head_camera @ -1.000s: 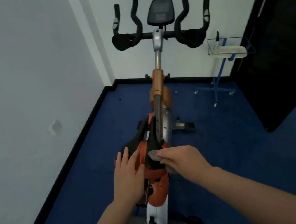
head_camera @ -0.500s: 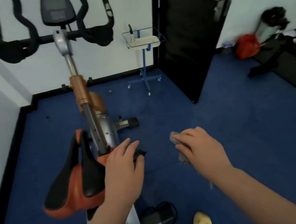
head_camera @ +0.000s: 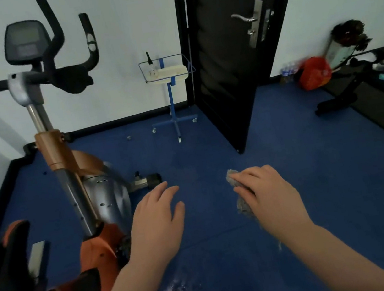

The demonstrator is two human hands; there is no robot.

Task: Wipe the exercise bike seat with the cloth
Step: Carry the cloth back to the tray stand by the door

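Head view: right hand over blue floor, fingers pinching bunched grey cloth. Left hand empty, fingers spread, palm down. Bike seat at lower left edge, well apart from both hands. Cloth looks light, limp, likely best kept wadded under fingertips. Seat looks firm, smooth, padded; should take pressure along top.

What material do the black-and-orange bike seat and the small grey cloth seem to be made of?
Black-and-orange bike seat: probably padded vinyl or moulded plastic; smooth with a dull sheen. Small grey cloth in the right hand: soft woven or microfibre fabric; it crumples and droops.
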